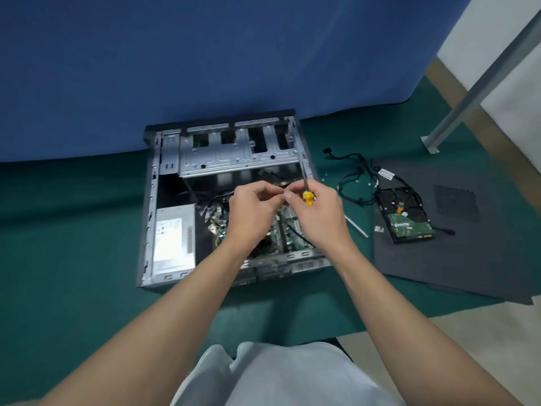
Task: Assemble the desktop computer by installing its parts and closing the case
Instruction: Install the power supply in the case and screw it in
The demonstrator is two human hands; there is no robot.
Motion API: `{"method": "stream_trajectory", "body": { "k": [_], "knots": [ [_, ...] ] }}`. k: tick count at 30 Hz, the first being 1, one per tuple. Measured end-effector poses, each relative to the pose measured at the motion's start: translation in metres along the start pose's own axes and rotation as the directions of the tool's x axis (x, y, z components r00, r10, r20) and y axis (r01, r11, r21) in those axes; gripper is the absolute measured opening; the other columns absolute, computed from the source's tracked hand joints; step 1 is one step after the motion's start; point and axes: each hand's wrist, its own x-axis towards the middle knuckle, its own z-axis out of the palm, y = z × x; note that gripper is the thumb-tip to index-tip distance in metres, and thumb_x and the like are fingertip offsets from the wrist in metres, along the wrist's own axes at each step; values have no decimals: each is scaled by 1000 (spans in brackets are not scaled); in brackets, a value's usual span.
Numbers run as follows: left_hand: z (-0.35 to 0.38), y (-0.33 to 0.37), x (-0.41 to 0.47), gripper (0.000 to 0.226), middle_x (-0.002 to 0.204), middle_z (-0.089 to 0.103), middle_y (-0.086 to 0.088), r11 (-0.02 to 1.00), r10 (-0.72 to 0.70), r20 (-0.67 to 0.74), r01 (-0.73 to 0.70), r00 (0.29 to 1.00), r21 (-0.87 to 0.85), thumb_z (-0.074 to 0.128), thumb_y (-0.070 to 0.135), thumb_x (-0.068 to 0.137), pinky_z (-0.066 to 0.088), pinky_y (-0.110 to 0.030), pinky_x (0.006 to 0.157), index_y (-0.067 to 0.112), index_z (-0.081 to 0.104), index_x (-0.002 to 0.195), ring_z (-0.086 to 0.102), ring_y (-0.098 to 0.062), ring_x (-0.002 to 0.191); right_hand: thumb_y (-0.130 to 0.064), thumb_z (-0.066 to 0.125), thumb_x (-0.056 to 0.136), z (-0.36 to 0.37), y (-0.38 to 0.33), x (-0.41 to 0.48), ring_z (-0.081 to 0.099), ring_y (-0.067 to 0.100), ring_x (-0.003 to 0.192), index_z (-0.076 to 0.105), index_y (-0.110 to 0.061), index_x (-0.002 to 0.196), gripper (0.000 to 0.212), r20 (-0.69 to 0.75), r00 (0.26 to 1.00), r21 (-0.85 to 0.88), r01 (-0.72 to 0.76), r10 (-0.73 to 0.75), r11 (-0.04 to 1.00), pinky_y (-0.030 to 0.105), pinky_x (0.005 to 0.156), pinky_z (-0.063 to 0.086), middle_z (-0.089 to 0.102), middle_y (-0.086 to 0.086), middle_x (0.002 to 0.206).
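Currently, nearest first: two hands are being held together above one open computer case (149, 230), which is lying on its side on the green floor (73, 230).

- Right hand (317, 218): the grip is being clenched round one yellow-handled screwdriver (307, 197), with the shaft being pointed up and away.
- Left hand (251, 212): the fingers are being curled toward the right thumb. Whether anything small is being pinched there cannot be told.

Step in hand, as judged: a fastener is probably being readied for the driver tip. It is best seated square on the tip and started with light turns before being tightened. The hands are better shifted off the motherboard (281, 227) while this is being done, so that a dropped screw is not lost among the components.

Inside the case, the following are being counted:
- one power supply (172, 238), at the left
- one motherboard, partly hidden by the hands
- one drive cage (234, 153), at the far end

To the right of the case, the following are being counted:
- one slim pale rod (355, 227), on the floor
- one side panel (468, 259), lying flat and not yet fitted
- one hard drive (409, 221), lying on that panel and not yet installed
- one cable bundle (386, 174), straddling the panel's edge
- loose screws (355, 180), at least three bright specks, too small for a sure count

Farthest off, one blue cloth (205, 54) is being noted behind the case, and one metal leg (468, 92) at the right.
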Motion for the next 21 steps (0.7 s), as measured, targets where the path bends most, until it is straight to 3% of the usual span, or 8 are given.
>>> {"method": "stream_trajectory", "body": {
  "k": [4,8,12,15,21],
  "knots": [
    [-50,-20,-31,20,71,72,5,999,-13,-10,13,1000,-30,73,7,79,54,-27,66,26,72,74,68,-10,70,-24,66,86,47,-19,-42,60,3,72,69,-25,85,3,-28,999,-65,25,-27,998,22,68,47,67,-13,75],
    [-94,-43,-59,17,73,73,5,997,-16,-4,15,1000,-74,74,7,80,54,-23,69,24,73,75,69,-9,74,-24,63,89,87,-31,-78,60,23,85,67,-23,88,4,-76,996,-144,24,-36,989,36,80,48,67,-5,82],
    [-127,-60,-80,10,77,73,3,996,-49,-27,47,998,-75,74,8,81,55,-26,74,18,75,80,69,-10,78,-24,62,91,119,-36,-106,58,22,82,69,-20,89,8,-28,999,-182,40,-46,982,30,72,43,65,-4,81],
    [-146,-72,-93,8,76,73,5,997,-63,-42,61,997,-48,74,9,81,55,-24,75,17,77,81,69,-7,76,-23,62,92,138,-39,-124,59,24,88,70,-18,94,10,0,998,-197,55,-56,979,37,80,48,66,0,88],
    [-164,-95,-108,10,84,75,1,993,-92,-40,89,995,-74,71,6,82,55,-35,86,12,78,88,70,-11,85,-16,63,91,156,-34,-135,59,23,83,72,-9,99,14,114,961,-328,274,-250,904,36,77,48,64,4,89]
  ]
}}
